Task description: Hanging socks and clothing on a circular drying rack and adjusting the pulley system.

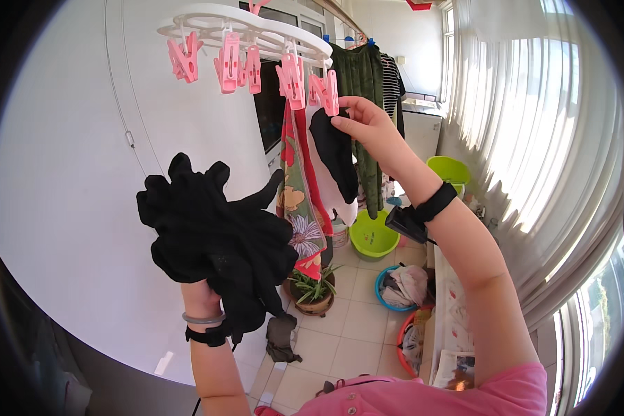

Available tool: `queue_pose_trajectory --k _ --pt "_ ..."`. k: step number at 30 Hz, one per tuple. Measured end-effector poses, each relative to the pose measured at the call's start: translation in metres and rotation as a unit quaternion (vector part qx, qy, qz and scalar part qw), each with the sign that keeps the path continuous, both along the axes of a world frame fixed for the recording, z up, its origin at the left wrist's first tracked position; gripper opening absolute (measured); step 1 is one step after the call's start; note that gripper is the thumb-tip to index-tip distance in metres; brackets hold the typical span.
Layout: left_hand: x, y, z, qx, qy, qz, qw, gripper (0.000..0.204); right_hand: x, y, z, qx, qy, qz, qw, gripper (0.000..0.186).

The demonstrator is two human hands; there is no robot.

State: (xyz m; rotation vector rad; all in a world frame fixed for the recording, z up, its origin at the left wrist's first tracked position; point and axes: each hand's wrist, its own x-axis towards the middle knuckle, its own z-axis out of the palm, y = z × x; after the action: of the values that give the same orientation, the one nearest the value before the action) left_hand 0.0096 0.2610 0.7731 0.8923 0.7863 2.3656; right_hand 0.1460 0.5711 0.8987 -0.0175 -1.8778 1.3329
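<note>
A bundle of black socks (pixel 215 236) is heaped over my left hand (pixel 202 299), which holds it up; the fingers are hidden beneath the cloth. Higher and to the right, my right hand (pixel 369 128) pinches the top of a single black sock (pixel 333 149), just below a pink clothespin (pixel 331 93). Whether that clip bites on the sock is unclear. The clip hangs from a white drying rack (pixel 256 26) with several more pink clothespins. Beside the sock hang a white sock (pixel 343 206) and a red floral towel (pixel 304 208).
Camouflage trousers (pixel 367 90) hang farther back. On the tiled floor stand a green basin (pixel 373 239), a blue basin (pixel 388 301) with laundry, a red basin (pixel 405 350) and a potted plant (pixel 313 295). A dark cloth (pixel 282 338) lies nearby. Curtains (pixel 516 139) line the right.
</note>
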Motion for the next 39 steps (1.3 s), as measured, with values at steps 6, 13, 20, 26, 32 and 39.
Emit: queue_pose_trajectory --k 6,13,20,26,32,39 --pt "0.027 0.040 0.005 0.053 -0.030 -0.108 0.992 0.051 0.006 -0.022 0.012 0.012 -0.073 0.021 0.997 0.034" --pt "0.038 0.107 0.015 -0.002 0.081 -0.072 0.994 0.056 0.015 -0.034 0.015 -0.035 -0.129 0.127 0.983 0.032" --pt "0.049 0.134 0.025 -0.038 0.005 -0.073 0.997 0.061 0.023 -0.028 0.012 -0.117 -0.189 0.187 0.957 0.027" --pt "0.038 0.133 0.027 -0.041 0.047 -0.124 0.990 0.054 0.017 -0.016 0.021 -0.009 -0.152 0.083 0.985 0.034" --pt "0.032 0.129 0.018 -0.058 0.055 -0.109 0.991 0.053 0.006 -0.016 0.058 0.050 -0.158 0.042 0.985 0.041" --pt "0.033 0.103 -0.021 -0.127 0.002 -0.103 0.987 0.058 0.005 -0.022 0.058 0.166 -0.120 -0.020 0.979 0.048"
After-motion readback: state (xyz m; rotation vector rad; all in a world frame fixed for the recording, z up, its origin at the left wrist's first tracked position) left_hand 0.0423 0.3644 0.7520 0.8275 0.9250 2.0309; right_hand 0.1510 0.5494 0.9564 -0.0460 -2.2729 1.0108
